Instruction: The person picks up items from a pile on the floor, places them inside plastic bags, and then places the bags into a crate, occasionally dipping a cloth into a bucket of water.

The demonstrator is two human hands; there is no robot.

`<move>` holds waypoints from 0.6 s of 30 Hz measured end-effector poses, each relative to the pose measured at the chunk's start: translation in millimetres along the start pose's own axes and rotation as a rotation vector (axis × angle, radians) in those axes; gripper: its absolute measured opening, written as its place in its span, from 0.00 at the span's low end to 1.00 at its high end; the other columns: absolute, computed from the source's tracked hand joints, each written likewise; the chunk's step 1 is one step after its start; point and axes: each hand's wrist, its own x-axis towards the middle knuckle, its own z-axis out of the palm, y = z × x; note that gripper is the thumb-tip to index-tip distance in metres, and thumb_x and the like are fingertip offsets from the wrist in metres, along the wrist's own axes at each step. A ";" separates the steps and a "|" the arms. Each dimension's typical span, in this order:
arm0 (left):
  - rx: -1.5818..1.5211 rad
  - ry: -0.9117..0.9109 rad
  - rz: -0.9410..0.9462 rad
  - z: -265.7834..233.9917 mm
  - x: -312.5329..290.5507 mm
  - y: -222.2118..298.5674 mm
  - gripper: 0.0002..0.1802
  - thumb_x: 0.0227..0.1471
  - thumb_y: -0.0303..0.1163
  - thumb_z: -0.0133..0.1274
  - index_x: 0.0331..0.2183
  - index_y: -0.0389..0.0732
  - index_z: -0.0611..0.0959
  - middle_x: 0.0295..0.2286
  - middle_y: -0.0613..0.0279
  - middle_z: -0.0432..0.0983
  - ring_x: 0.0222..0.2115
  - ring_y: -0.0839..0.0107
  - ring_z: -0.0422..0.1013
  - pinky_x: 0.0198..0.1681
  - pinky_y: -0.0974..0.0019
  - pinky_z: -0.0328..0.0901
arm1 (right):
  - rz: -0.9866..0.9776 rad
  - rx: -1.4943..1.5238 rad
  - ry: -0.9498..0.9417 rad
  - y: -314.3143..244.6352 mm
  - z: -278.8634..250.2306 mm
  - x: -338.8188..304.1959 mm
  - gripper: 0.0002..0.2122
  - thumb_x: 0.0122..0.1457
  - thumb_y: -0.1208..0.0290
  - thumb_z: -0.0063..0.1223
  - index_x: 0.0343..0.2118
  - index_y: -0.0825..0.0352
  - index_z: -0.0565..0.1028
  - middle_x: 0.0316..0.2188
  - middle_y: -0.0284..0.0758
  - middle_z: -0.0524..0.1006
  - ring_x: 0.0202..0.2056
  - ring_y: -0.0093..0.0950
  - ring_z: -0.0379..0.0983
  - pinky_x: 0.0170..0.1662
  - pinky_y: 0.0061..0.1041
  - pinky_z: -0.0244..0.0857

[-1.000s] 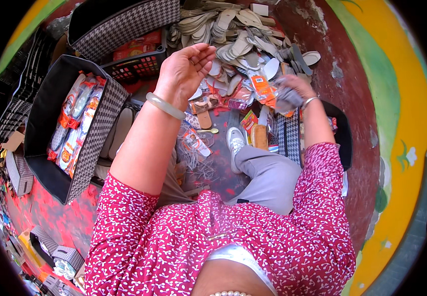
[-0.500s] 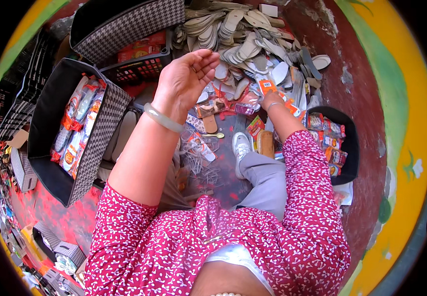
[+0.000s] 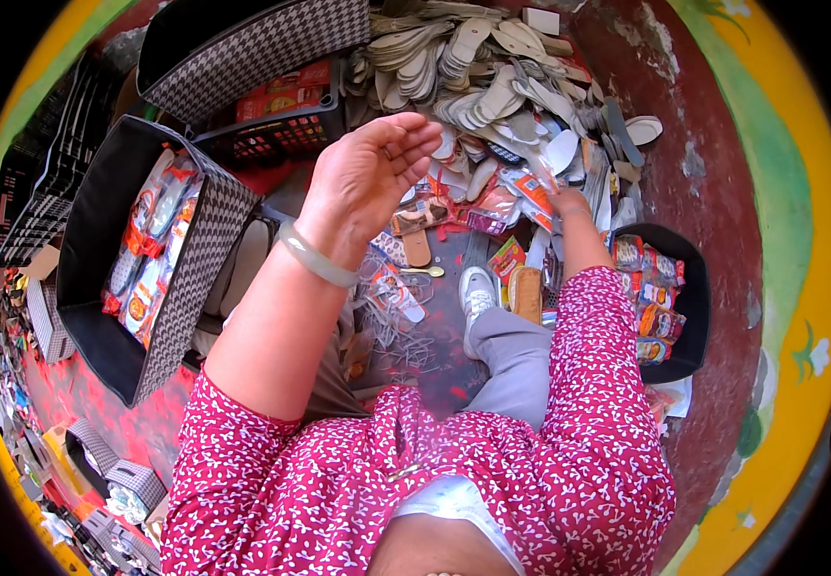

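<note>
My left hand (image 3: 377, 163) is raised over the middle, a pale bangle on its wrist. Its fingers are loosely curled, and nothing shows between them. Farther right, my right hand (image 3: 571, 202) reaches down to the pile, its fingers closed at the edge of a clear plastic packet (image 3: 532, 196) with an orange label. The fingertips are partly hidden. Beyond the packet lies a large heap of pale insoles (image 3: 473, 91). Nearer are a patterned packet (image 3: 494, 206), a brown insole (image 3: 416, 250) and another orange-and-white packet (image 3: 396, 294).
At left stands a houndstooth fabric box (image 3: 206, 250) holding packed items. Behind it are another houndstooth box (image 3: 262, 58) and a dark plastic crate (image 3: 276, 134). A black bin (image 3: 694, 307) with packets sits by my right forearm. My shoe (image 3: 477, 293) rests between loose items.
My right hand has shifted right and slightly nearer, now at the right side of the orange-labelled packet. The left hand stays raised with little change. The whole view has shifted slightly.
</note>
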 end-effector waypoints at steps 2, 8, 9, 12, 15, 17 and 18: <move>0.005 0.004 0.002 -0.6 -0.9 -0.4 0.13 0.52 0.25 0.41 0.40 0.32 0.73 0.41 0.50 0.72 0.43 0.63 0.69 0.46 0.66 0.64 | 0.028 0.080 0.070 10.6 -2.1 -1.1 0.20 0.54 0.52 0.45 0.42 0.62 0.75 0.42 0.45 0.74 0.44 0.41 0.71 0.47 0.35 0.63; 0.014 0.010 0.008 1.8 -5.6 -1.2 0.13 0.53 0.26 0.41 0.40 0.32 0.73 0.40 0.51 0.73 0.43 0.64 0.69 0.45 0.67 0.64 | -0.237 0.078 0.054 36.8 -40.0 -7.2 0.19 0.54 0.53 0.45 0.37 0.64 0.76 0.39 0.45 0.75 0.40 0.41 0.72 0.45 0.35 0.64; 0.013 -0.008 -0.003 4.8 -3.8 -2.4 0.13 0.53 0.26 0.41 0.40 0.32 0.73 0.40 0.51 0.73 0.43 0.64 0.69 0.45 0.67 0.64 | -0.331 0.125 0.067 61.3 -46.7 2.7 0.18 0.53 0.54 0.46 0.36 0.65 0.76 0.37 0.44 0.76 0.39 0.39 0.73 0.44 0.35 0.64; 0.029 -0.034 0.002 3.5 -1.4 -7.0 0.13 0.54 0.27 0.41 0.41 0.33 0.72 0.40 0.51 0.73 0.43 0.65 0.69 0.45 0.67 0.64 | -0.463 0.613 -0.038 72.6 -78.2 -16.8 0.15 0.53 0.61 0.50 0.34 0.71 0.75 0.33 0.39 0.77 0.35 0.29 0.74 0.42 0.28 0.65; 0.059 -0.061 0.020 2.1 -2.0 -8.1 0.13 0.55 0.30 0.41 0.39 0.34 0.74 0.37 0.54 0.74 0.39 0.67 0.71 0.43 0.68 0.65 | -0.431 1.398 -0.294 31.7 -110.2 -79.5 0.15 0.54 0.69 0.51 0.40 0.75 0.72 0.37 0.36 0.76 0.36 0.23 0.73 0.41 0.20 0.66; 0.106 -0.084 0.056 7.4 -2.8 -9.9 0.13 0.55 0.32 0.43 0.38 0.35 0.76 0.35 0.56 0.76 0.37 0.68 0.72 0.42 0.67 0.65 | -0.557 1.509 -0.330 10.3 -109.6 -102.0 0.16 0.53 0.70 0.51 0.43 0.74 0.71 0.39 0.39 0.75 0.38 0.26 0.74 0.42 0.23 0.68; 0.190 -0.130 0.081 5.7 -3.0 -9.4 0.18 0.55 0.38 0.45 0.43 0.35 0.74 0.40 0.54 0.73 0.42 0.67 0.69 0.46 0.66 0.63 | -0.506 1.660 -0.523 -29.0 -122.8 -156.9 0.17 0.54 0.70 0.49 0.45 0.74 0.69 0.41 0.41 0.75 0.41 0.30 0.74 0.44 0.28 0.68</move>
